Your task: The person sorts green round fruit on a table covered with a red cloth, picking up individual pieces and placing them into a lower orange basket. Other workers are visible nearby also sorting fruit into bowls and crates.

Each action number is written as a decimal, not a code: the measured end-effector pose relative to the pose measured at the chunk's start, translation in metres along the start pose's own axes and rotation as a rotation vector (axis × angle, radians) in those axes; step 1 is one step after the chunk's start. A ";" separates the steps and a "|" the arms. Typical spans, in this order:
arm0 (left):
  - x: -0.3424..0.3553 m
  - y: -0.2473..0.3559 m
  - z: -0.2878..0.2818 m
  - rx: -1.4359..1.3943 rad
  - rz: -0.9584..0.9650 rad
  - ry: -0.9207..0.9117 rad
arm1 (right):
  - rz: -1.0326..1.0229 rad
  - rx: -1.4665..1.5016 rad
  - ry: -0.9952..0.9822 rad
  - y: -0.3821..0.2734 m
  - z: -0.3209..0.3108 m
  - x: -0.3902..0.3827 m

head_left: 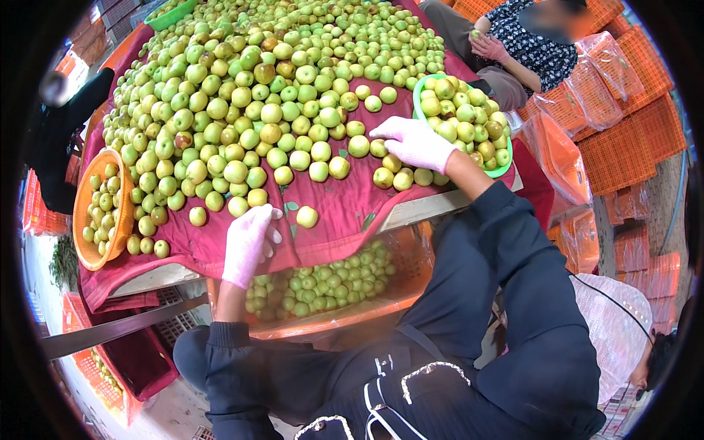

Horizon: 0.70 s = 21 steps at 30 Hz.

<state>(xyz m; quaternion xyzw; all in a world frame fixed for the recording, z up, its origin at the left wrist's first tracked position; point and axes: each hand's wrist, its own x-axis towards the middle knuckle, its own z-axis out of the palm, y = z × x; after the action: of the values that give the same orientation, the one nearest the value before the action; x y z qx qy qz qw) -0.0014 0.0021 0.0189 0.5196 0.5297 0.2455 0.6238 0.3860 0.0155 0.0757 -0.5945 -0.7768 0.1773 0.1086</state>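
A large heap of small green fruits covers a table draped in dark red cloth. My left hand, in a pale glove, rests near the table's front edge with its fingers curled; whether it holds a fruit I cannot tell. One loose fruit lies just to its right. My right hand, also gloved, is spread over a few fruits beside a green basket filled with fruits. Under the table edge an orange crate lined with clear plastic holds more green fruits.
An orange basket of fruits sits at the table's left edge. A seated person in a patterned top holds a fruit at the far right. Stacked orange crates stand on the right. A dark sleeve reaches in at the left.
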 end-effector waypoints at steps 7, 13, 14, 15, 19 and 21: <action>0.001 0.002 0.000 0.006 -0.007 0.003 | 0.039 -0.291 -0.132 0.007 0.018 0.033; 0.001 0.004 0.001 -0.012 -0.004 -0.006 | 0.059 -0.215 -0.364 0.024 0.003 0.032; 0.002 0.003 0.001 0.000 -0.006 -0.001 | 0.052 -0.151 -0.388 0.024 0.001 0.033; 0.003 0.003 0.000 0.004 -0.007 -0.002 | 0.024 -0.020 -0.320 0.027 -0.006 0.034; 0.003 0.001 0.000 0.006 -0.004 -0.005 | 0.181 0.254 -0.336 0.013 -0.021 0.045; 0.003 0.001 0.000 0.003 0.008 -0.013 | 0.189 0.206 -0.352 0.010 -0.025 0.047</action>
<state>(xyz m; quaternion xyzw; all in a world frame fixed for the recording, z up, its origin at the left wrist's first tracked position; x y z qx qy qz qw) 0.0001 0.0048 0.0186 0.5241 0.5238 0.2438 0.6257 0.3919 0.0670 0.0921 -0.6101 -0.7025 0.3662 0.0145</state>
